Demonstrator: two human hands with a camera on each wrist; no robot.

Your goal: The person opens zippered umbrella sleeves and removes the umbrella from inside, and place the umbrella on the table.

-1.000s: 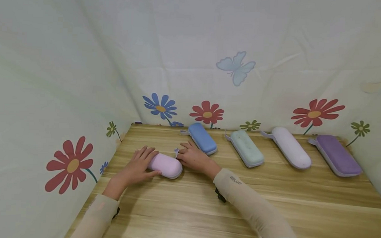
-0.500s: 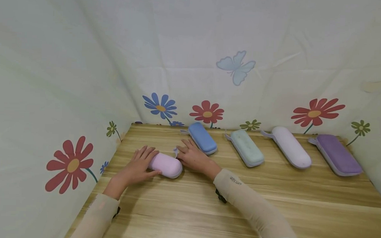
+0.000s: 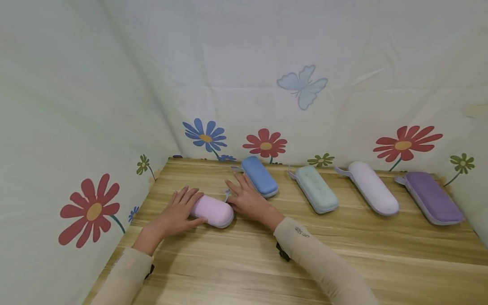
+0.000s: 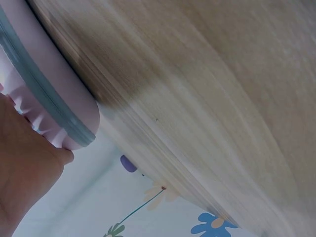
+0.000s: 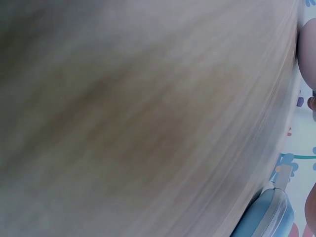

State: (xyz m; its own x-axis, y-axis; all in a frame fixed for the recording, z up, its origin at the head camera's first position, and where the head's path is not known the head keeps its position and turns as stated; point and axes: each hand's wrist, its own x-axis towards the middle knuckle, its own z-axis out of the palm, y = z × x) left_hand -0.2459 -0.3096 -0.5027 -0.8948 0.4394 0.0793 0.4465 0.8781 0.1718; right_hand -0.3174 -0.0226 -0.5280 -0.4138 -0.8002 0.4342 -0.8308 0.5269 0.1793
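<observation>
A pink zip-up glasses case [image 3: 213, 211] lies on the wooden table, left of centre in the head view. My left hand [image 3: 176, 216] grips its left end, fingers over the top and thumb along the near side. The left wrist view shows the case's grey zipper band [image 4: 42, 89] close above the thumb. At the case's right end is my right hand [image 3: 251, 202], thumb and forefinger pinching at the zipper pull, which they mostly hide. Its other fingers are spread toward the blue case. A short grey strap [image 3: 227, 194] sticks up beside these fingers.
Along the back of the wooden table [image 3: 239, 278] lie a blue case [image 3: 260, 175], a pale green case [image 3: 316, 190], a pale lilac case [image 3: 373, 188] and a purple case [image 3: 433, 197], all with wrist straps. Flower-printed cloth [image 3: 238, 80] hangs behind and at the sides.
The right hand's outer fingers have lifted and spread a little, while its thumb and forefinger stay at the pink case's end. Left hand and cases have hardly moved.
</observation>
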